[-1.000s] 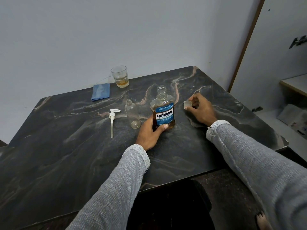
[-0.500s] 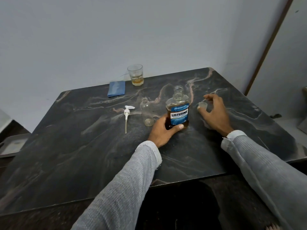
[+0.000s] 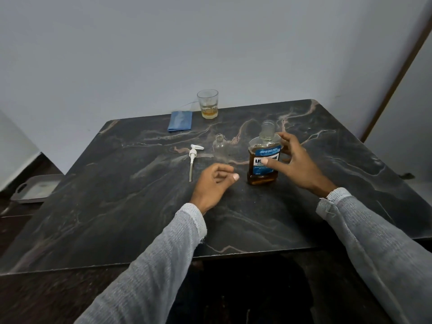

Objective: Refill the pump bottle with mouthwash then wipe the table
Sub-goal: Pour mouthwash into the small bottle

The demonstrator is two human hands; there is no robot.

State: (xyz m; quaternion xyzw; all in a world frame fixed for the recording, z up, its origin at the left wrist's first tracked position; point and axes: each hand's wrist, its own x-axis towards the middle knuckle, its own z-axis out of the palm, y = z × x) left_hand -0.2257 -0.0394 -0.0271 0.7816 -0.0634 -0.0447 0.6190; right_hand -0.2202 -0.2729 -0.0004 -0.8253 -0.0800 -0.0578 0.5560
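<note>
The uncapped mouthwash bottle (image 3: 263,170), amber liquid under a blue label, stands upright on the dark marble table (image 3: 117,195). My right hand (image 3: 297,164) wraps it from the right, thumb on the label and fingers behind its shoulder. My left hand (image 3: 214,183) rests on the table just left of the bottle, fingers loosely curled and holding nothing. The small clear pump bottle (image 3: 219,149) stands open and empty behind my left hand. Its white pump head (image 3: 193,155) lies flat to the left. The mouthwash cap is not visible.
A folded blue cloth (image 3: 180,120) lies near the far edge by the wall. Beside it stands a glass (image 3: 208,104) with a little amber liquid. A grey tray (image 3: 35,188) sits on the floor to the left. A wall runs behind the table.
My left hand let go of the mouthwash bottle and drew back to the left. My right hand came in from the right, without the cap, and closed around the bottle.
</note>
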